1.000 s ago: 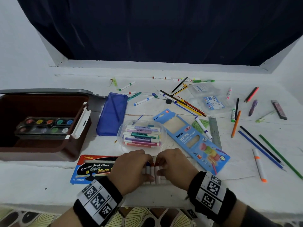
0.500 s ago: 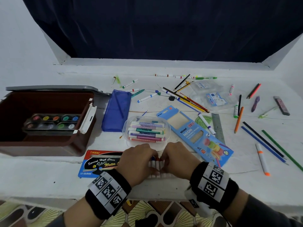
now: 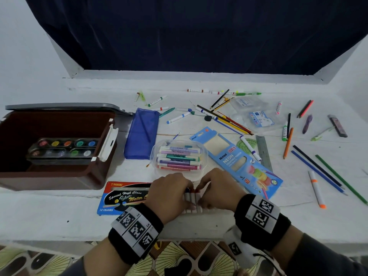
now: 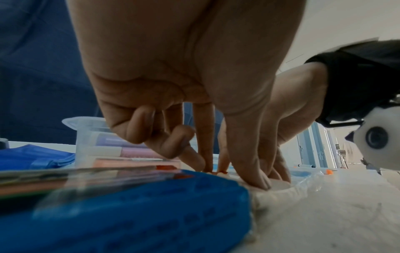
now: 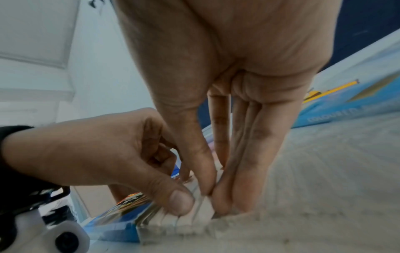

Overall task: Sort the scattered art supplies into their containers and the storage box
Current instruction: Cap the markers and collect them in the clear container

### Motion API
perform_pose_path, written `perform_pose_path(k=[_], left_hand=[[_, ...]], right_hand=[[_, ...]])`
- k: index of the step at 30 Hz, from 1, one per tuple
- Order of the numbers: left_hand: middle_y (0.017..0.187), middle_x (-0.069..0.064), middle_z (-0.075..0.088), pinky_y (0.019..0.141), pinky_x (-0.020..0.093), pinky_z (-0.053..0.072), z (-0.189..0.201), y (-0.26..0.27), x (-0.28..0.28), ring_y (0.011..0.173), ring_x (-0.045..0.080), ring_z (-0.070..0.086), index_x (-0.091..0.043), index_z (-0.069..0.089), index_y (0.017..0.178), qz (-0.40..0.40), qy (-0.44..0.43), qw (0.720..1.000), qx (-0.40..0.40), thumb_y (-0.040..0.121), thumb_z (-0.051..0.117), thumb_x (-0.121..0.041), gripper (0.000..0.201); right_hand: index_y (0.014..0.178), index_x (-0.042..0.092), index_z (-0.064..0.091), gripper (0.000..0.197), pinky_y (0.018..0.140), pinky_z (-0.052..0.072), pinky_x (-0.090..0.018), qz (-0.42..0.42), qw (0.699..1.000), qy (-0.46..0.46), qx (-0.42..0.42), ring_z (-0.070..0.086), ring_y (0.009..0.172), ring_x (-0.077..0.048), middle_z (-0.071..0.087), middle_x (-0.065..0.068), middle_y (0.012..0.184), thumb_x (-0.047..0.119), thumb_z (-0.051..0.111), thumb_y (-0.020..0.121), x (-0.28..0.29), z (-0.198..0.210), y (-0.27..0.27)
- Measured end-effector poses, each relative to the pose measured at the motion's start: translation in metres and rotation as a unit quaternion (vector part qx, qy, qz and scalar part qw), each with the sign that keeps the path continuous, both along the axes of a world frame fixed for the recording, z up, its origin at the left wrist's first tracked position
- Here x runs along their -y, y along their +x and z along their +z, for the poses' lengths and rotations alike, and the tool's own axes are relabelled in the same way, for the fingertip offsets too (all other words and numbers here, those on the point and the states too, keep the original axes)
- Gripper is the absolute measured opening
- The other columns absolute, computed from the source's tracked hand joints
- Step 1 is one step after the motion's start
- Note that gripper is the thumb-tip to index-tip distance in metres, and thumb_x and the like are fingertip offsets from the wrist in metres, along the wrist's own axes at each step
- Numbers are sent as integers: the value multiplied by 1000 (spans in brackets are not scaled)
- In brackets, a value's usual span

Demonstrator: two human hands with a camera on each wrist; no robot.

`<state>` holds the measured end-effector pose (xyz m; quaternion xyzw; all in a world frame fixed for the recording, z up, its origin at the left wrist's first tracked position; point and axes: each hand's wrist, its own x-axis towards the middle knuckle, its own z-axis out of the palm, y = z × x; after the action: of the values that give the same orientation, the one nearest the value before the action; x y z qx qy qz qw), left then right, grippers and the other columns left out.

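Both hands meet at the near edge of the bench (image 3: 49,216), working a row of white-barrelled markers (image 3: 191,200) that lies partly inside the clear sleeve of the red-and-blue marker pack (image 3: 121,198). The left hand (image 3: 170,194) has its thumb pressed down on the barrels while its other fingers curl over the far ends of the pens; the right hand (image 3: 218,191) pinches the sleeve's open edge between thumb and fingertips (image 5: 218,196), so each hand is closed on this one set and the two nearly touch. My reading is that the person is easing the markers into their pack, and that the sorting as a whole is perhaps a third done. Just beyond the hands, the clear tub (image 3: 179,156) already holds a stack of pastel highlighters, and to the left the brown storage box (image 3: 99,176) stands open with a watercolour palette (image 3: 63,150) inside. Much is left: the blue pencil box (image 3: 237,162) lies flat beside the tub and, through its window, looks empty, the blue pouch (image 3: 141,134) lies between tub and storage box, and loose coloured pencils (image 3: 318,170), markers, a steel ruler (image 3: 263,152) and a green protractor are scattered over the far and right parts of the bench.
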<state>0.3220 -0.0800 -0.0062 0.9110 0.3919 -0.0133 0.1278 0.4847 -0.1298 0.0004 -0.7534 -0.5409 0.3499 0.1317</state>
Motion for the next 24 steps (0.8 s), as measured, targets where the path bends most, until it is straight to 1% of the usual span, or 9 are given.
perform_pose_path(k=[2, 5, 8, 13, 15, 17, 19, 22, 24], left_hand=[[102, -8, 59, 69, 28, 35, 0, 0, 0, 90, 13, 54, -35, 66, 115, -1, 0, 1000, 0, 77, 71, -64, 49], [96, -9, 51, 69, 28, 35, 0, -1, 0, 88, 12, 51, -35, 65, 114, -5, -4, 1000, -4, 77, 71, -64, 48], [91, -11, 44, 69, 28, 37, 1, -1, 1, 84, 11, 49, -34, 66, 113, -7, -5, 1000, 0, 78, 69, -65, 47], [103, -9, 56, 72, 29, 43, 2, -5, 3, 89, 11, 53, -36, 64, 118, -14, -24, 999, 20, 82, 68, -61, 44], [106, -10, 58, 80, 30, 47, 5, -11, 3, 94, 9, 54, -37, 64, 119, -6, -42, 998, 55, 84, 67, -59, 42], [101, -15, 61, 82, 30, 49, 15, -16, 2, 91, 4, 55, -38, 65, 116, 5, -61, 992, 112, 84, 67, -58, 38], [90, -17, 64, 75, 26, 50, 31, -19, -4, 81, 3, 58, -38, 68, 108, 22, -73, 982, 175, 83, 69, -58, 32], [78, -16, 63, 63, 12, 42, 61, -14, -19, 70, 1, 57, -36, 72, 99, 42, -64, 962, 261, 81, 77, -47, 22], [75, -15, 64, 60, 10, 41, 82, -7, -31, 64, 5, 58, -37, 72, 94, 61, -45, 950, 304, 79, 80, -41, 17]], right_hand=[[87, 15, 68, 30, 62, 62, -35, -15, 999, -4, -28, 70, 59, -19, 69, -8, 78, 5, 84, 64, 2, 2, 2], [81, 24, 63, 30, 72, 56, -30, 13, 1000, 16, 17, 67, 79, -16, 63, 0, 87, 15, 86, 64, 5, 0, 2], [92, 29, 63, 29, 75, 46, -28, 68, 993, 37, 91, 60, 92, -15, 57, 7, 89, 29, 83, 71, 7, 2, -2], [107, 27, 66, 38, 74, 43, -27, 106, 986, 48, 117, 56, 95, -13, 60, 8, 98, 40, 81, 74, 8, 7, 0], [107, 30, 66, 40, 79, 49, -29, 101, 988, 59, 96, 58, 90, -10, 63, 11, 97, 48, 79, 74, 10, 8, 6], [102, 30, 67, 34, 75, 54, -28, 67, 991, 101, 58, 61, 76, -4, 66, 12, 86, 52, 76, 77, 11, 11, 13], [97, 32, 67, 26, 70, 53, -23, 38, 988, 146, 39, 61, 70, -2, 65, 13, 77, 51, 74, 80, 10, 18, 21], [91, 33, 67, 14, 64, 47, -16, 17, 979, 200, 36, 61, 68, 0, 64, 15, 68, 43, 72, 84, -1, 34, 33], [86, 32, 67, 9, 60, 42, -12, 3, 970, 240, 27, 60, 65, -2, 62, 14, 63, 37, 73, 84, -15, 43, 46]])
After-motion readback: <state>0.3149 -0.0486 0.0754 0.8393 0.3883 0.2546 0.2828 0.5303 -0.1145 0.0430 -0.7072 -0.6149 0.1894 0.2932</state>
